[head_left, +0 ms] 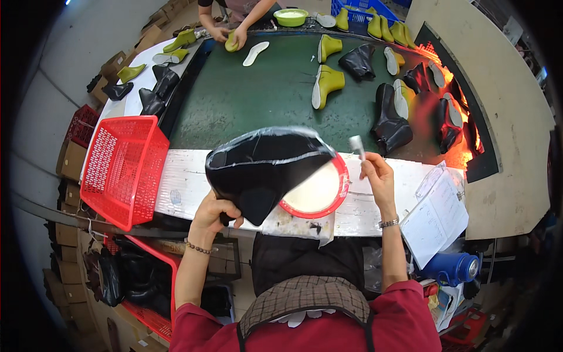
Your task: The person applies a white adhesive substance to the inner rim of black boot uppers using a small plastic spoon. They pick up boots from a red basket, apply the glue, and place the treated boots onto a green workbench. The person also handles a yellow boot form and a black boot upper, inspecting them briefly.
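Note:
My left hand (212, 216) is closed on the lower end of a black boot upper (258, 161), tilted on its side over the work table. A whitish line, wet-looking, runs along the edge of the boot upper. In my right hand (379, 176) a small brush (356, 144) is pinched, its white-coated head pointing up and away from the boot upper. Between the hands stands a red bowl (345, 182) of white, creamy liquid, partly hidden behind the boot upper.
Beyond the white table edge lies a green conveyor belt (246, 94) carrying olive boots (329, 83) and black boots (390, 123) toward a glowing heater opening (463, 105). A red basket (126, 170) stands left, a notebook (437, 217) right. Across the belt, another person's hands (237, 36) hold an olive boot.

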`<move>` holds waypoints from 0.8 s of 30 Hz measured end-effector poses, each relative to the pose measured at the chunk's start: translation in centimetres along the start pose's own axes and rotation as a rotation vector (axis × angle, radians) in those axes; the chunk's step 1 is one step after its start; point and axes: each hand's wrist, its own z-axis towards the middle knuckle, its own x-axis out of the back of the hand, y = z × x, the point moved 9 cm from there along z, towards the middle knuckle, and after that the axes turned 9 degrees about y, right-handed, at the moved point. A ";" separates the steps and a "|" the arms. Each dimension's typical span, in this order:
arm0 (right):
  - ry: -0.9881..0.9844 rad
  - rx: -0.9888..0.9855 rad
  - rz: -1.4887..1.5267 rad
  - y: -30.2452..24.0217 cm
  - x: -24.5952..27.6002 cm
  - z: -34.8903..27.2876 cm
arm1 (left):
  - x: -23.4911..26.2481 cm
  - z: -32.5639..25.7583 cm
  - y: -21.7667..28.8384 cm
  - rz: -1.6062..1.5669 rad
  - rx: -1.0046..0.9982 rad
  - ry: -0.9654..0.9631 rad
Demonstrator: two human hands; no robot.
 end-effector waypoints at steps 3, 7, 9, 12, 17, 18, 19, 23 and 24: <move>0.203 -0.150 0.005 5.3 3.7 -0.9 | -2.7 3.5 3.1 0.184 -0.159 -0.003; 0.328 -0.141 -0.074 8.0 5.6 -2.0 | -5.7 10.2 7.0 0.474 -0.485 0.076; 0.344 -0.138 -0.124 8.2 5.8 -2.3 | -6.7 14.9 7.1 0.653 -0.585 0.180; 0.375 -0.117 -0.167 8.1 6.8 -2.5 | -9.7 18.9 7.7 0.868 -1.070 0.247; 0.340 -0.078 -0.124 7.8 6.0 -2.1 | -5.9 26.7 0.1 1.673 -0.659 0.262; 0.330 -0.086 -0.121 7.4 5.3 -2.0 | -4.7 25.8 -0.1 1.529 -0.623 0.258; 0.336 -0.098 -0.119 7.2 5.2 -2.2 | -4.5 23.9 0.4 1.470 -0.715 0.294; 0.346 -0.069 -0.206 7.1 6.1 -2.5 | -2.6 12.0 3.4 1.096 -1.093 0.331; 0.327 -0.063 -0.217 7.1 6.2 -2.7 | -1.0 7.4 4.7 1.071 -1.155 0.384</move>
